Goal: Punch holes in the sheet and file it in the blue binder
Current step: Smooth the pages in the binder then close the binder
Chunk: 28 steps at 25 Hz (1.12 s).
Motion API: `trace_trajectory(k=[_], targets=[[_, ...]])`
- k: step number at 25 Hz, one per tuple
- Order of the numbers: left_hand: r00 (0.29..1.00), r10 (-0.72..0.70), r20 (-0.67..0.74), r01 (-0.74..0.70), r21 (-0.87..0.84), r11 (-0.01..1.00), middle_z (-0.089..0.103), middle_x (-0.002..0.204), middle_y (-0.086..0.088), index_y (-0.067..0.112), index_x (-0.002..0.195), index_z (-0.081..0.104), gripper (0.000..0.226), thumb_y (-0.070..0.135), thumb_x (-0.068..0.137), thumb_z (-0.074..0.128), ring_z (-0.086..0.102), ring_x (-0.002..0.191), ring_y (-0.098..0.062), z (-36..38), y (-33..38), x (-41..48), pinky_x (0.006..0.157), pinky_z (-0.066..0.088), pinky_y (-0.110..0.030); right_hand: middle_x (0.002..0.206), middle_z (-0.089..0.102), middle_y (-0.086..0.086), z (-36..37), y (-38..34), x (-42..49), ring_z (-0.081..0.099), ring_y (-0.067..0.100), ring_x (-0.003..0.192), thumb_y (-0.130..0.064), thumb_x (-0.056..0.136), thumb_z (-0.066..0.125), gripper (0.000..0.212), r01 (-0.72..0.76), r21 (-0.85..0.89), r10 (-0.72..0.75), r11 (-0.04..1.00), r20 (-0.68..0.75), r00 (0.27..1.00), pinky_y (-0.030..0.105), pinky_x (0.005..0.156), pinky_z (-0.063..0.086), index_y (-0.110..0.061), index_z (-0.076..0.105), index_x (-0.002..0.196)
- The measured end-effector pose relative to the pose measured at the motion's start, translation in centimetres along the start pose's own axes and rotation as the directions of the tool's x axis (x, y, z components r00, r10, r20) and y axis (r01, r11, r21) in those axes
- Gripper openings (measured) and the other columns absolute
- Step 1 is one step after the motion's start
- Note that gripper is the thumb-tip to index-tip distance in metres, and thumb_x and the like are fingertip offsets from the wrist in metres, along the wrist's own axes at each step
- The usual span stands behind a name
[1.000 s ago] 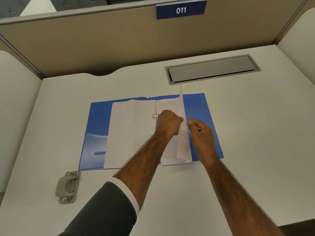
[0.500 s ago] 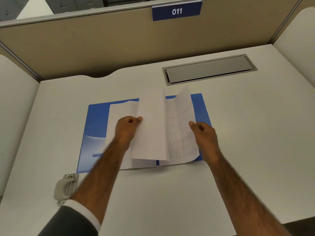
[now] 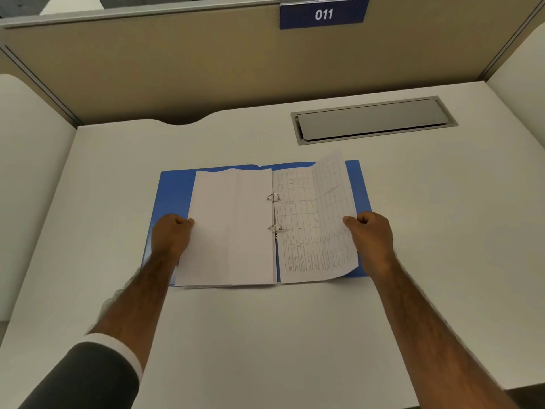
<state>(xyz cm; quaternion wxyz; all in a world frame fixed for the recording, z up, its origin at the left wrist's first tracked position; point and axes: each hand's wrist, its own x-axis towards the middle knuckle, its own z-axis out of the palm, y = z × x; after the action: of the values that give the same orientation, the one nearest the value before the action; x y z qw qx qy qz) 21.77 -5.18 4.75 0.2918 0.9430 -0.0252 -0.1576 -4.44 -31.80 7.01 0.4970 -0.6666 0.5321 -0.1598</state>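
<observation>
Binder (image 3: 174, 190) lies open and flat on the desk (image 3: 265, 335), taken here as the landmark. Two metal rings (image 3: 274, 212) stand closed at its spine. Left of the rings: a stack of blank pages (image 3: 233, 228), threaded on, lying flat. Right of the rings: a printed sheet (image 3: 312, 225) with a table grid, also on the rings, its outer edge lifted and curling off the binder's right cover.

Left hand (image 3: 172, 234) at the binder's left side, fingers curled shut, pinching the outer edge of the pages. Right hand (image 3: 373, 236) at the binder's right side, fingers closed on the outer edge of the sheet.

Behind the binder, to the right: a grey cable hatch (image 3: 371, 121) set in the desk. Further back, a partition with a "011" plate (image 3: 323, 14).
</observation>
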Motion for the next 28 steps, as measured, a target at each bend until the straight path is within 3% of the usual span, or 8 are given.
trace_trajectory(k=[3, 6, 10, 12, 15, 19, 22, 28], targets=[[0.999, 0.043, -0.025, -0.04, 0.127, 0.991, 0.066, 0.094, -0.021, -0.003, 0.093, 0.065, 0.033, 0.03, 0.093, 0.058, 0.064, 0.086, -0.039, -0.1, 0.3, -0.7, 0.073, 0.054, -0.046, 0.07, 0.054, 0.008, 0.5, -2.2, -0.7, 0.051, 0.016, 0.062, -0.018, 0.09, 0.062, 0.03, 0.032, 0.007, -0.032, 0.999, 0.046, 0.998, 0.024, 0.052, 0.037, -0.012, 0.044, 0.067], [1.0, -0.026, 0.013, 0.021, 0.263, 0.964, 0.055, 0.123, -0.022, 0.003, 0.124, 0.052, 0.054, 0.046, 0.091, 0.057, 0.058, 0.108, -0.043, -0.2, -0.4, -2.6, 0.086, 0.05, -0.049, 0.072, 0.061, 0.001, 2.0, -5.5, -2.1, 0.056, 0.01, 0.06, -0.02, 0.09, 0.063, 0.024, 0.122, 0.012, -0.123, 0.992, 0.137, 0.983, 0.014, 0.043, 0.039, -0.007, 0.051, 0.073], [0.994, -0.075, 0.084, 0.039, 0.369, 0.929, 0.053, 0.127, -0.022, 0.006, 0.136, 0.039, 0.075, 0.061, 0.087, 0.055, 0.06, 0.107, -0.041, -0.2, -2.3, -4.5, 0.086, 0.053, -0.049, 0.059, 0.053, -0.011, 5.8, -10.0, -4.4, 0.05, 0.001, 0.051, -0.02, 0.084, 0.065, 0.028, 0.255, 0.066, -0.263, 0.965, 0.215, 0.941, 0.014, 0.042, 0.036, -0.014, 0.048, 0.063], [0.99, -0.104, 0.098, 0.064, 0.344, 0.937, 0.055, 0.126, -0.021, 0.006, 0.136, 0.04, 0.075, 0.062, 0.088, 0.053, 0.062, 0.097, -0.035, -0.6, -2.5, -4.5, 0.081, 0.054, -0.045, 0.058, 0.047, -0.006, 8.6, -11.6, -5.7, 0.043, 0.008, 0.051, -0.021, 0.079, 0.062, 0.026, 0.306, 0.056, -0.31, 0.95, 0.264, 0.913, 0.023, 0.046, 0.035, -0.015, 0.045, 0.061], [0.979, -0.155, 0.133, 0.113, 0.28, 0.953, 0.058, 0.123, -0.019, 0.004, 0.14, 0.039, 0.074, 0.061, 0.093, 0.047, 0.051, 0.066, -0.018, -1.5, -2.6, -4.3, 0.057, 0.049, -0.032, 0.059, 0.043, -0.003, 13.2, -12.2, -7.3, 0.041, 0.013, 0.053, -0.022, 0.08, 0.06, 0.027, 0.355, -0.025, -0.324, 0.935, 0.352, 0.878, 0.028, 0.051, 0.034, -0.016, 0.041, 0.062], [0.961, -0.205, 0.186, 0.163, 0.216, 0.963, 0.061, 0.115, -0.018, 0.002, 0.134, 0.043, 0.069, 0.059, 0.096, 0.04, 0.062, 0.084, -0.03, -2.0, -3.4, -4.3, 0.08, 0.059, -0.045, 0.06, 0.041, -0.004, 19.0, -10.8, -9.0, 0.04, 0.011, 0.054, -0.024, 0.087, 0.056, 0.028, 0.386, -0.14, -0.288, 0.912, 0.452, 0.844, 0.027, 0.051, 0.034, -0.019, 0.041, 0.064], [0.944, -0.258, 0.206, 0.22, 0.191, 0.957, 0.054, 0.135, -0.022, 0.002, 0.143, 0.034, 0.074, 0.06, 0.096, 0.037, 0.059, 0.113, -0.04, -2.1, -3.3, -4.6, 0.092, 0.054, -0.051, 0.062, 0.042, -0.004, 21.9, -9.8, -9.2, 0.041, 0.009, 0.054, -0.025, 0.091, 0.055, 0.03, 0.395, -0.224, -0.26, 0.891, 0.463, 0.847, 0.022, 0.051, 0.032, -0.023, 0.04, 0.065], [0.92, -0.319, 0.227, 0.328, -0.005, 0.945, 0.048, 0.137, -0.024, 0.006, 0.146, 0.026, 0.08, 0.066, 0.093, 0.037, 0.061, 0.107, -0.042, -1.7, -2.1, -6.0, 0.064, 0.058, -0.044, 0.077, 0.06, -0.003, 22.5, -8.5, -7.9, 0.058, 0.015, 0.074, -0.045, 0.096, 0.051, 0.033, 0.366, -0.168, -0.246, 0.915, 0.486, 0.839, 0.033, 0.07, 0.048, -0.017, 0.059, 0.081]])
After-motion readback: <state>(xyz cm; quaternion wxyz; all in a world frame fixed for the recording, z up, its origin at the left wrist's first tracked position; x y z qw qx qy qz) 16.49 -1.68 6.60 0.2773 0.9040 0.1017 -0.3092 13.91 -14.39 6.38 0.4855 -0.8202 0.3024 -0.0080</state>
